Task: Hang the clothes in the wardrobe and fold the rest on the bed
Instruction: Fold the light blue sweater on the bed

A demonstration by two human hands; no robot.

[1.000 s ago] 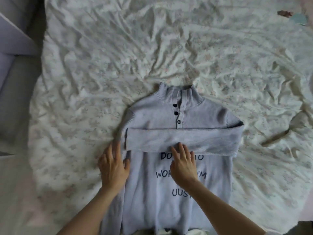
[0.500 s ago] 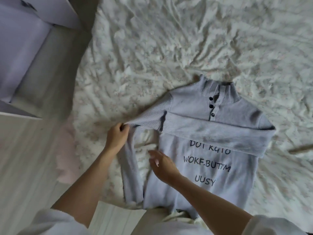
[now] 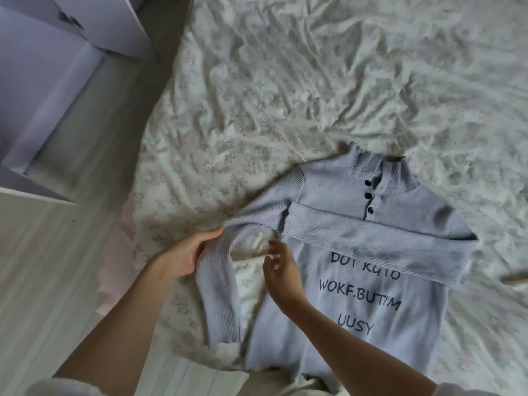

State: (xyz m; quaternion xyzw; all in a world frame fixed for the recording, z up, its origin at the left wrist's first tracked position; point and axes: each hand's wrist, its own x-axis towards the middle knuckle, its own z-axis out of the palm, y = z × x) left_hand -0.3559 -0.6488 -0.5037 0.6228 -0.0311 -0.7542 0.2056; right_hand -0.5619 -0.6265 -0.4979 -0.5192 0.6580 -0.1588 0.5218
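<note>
Sweater: I see a pale lilac knit sweater lying front-up on the bed, toward 4 o'clock in my view, collar pointing to 12 o'clock, hem at 6 o'clock by the bed edge.
Collar: ribbed and standing, with three dark buttons running down a short placket.
Print: dark letters on the chest, lines reading "WOKF.BUT'M" and "UUSY"; the top line is partly covered by a sleeve.
Folded sleeve: one sleeve lies flat across the chest from 3 o'clock toward 9 o'clock, just under the buttons.
Loose sleeve: the other sleeve bends at the elbow near 9 o'clock of the sweater and runs down to 6 o'clock, apart from the body, with bedsheet showing in the gap.
Left hand: my left hand has its grip clenched on the bend of the loose sleeve, thumb on top, fingers underneath.
Right hand: my right hand is over the sweater's edge by the gap, grip released, fingers spread and slightly blurred; I cannot tell whether it touches the knit.
Bed: a crumpled white sheet with a faint flower print covers it, filling the view from 12 to 5 o'clock.
Floor: pale wood boards at 8 o'clock.
Furniture: pale lilac panels at 10 o'clock, beside the bed.
</note>
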